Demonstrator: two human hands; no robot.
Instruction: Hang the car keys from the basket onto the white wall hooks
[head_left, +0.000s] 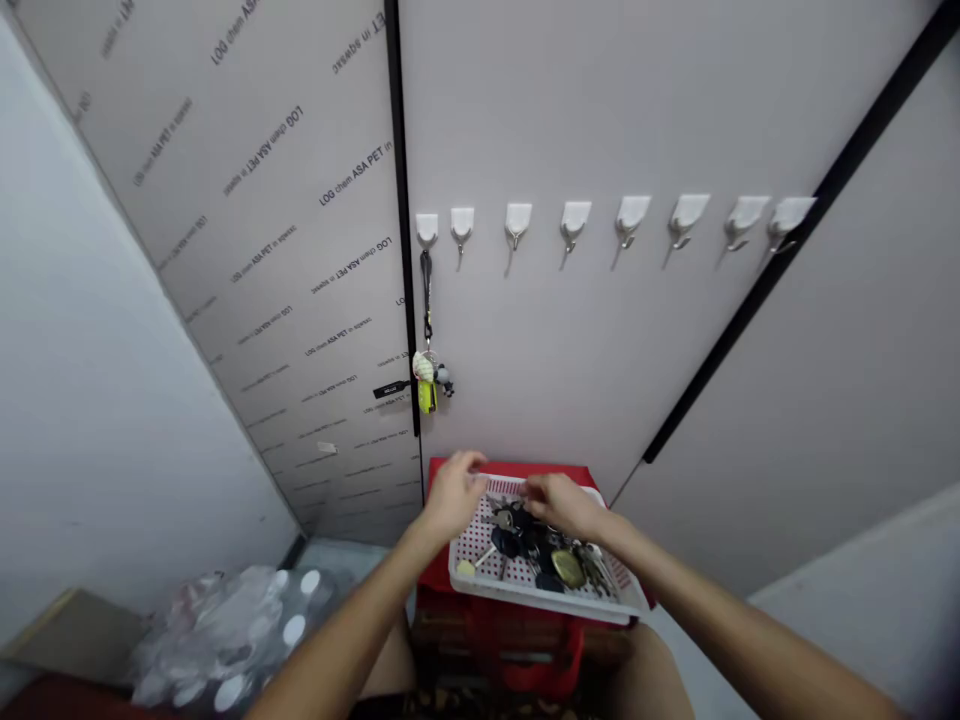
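Note:
A shallow white plastic basket (469, 580) with a perforated bottom holds a jumble of keys (504, 519), dark key fobs and a round gold-coloured piece (568, 568). Over its far left edge hovers my left hand (452, 497), fingers bent and apart with nothing visible between them. My right hand (564, 503) reaches over the far right part of the basket. Its fingers are curled in beside the keys, and what they hold, if anything, is hidden. On the leftmost hook (427, 230) hangs a key ring with a black strap (427, 290) and a yellow-green piece (427, 396).
Several white adhesive hooks (576, 222) run in a row across the pale cabinet door (540, 340). Black trim strips (406, 230) edge the doors. The basket rests on a red bag (442, 572) at my knees. Crumpled clear plastic (225, 635) lies at lower left.

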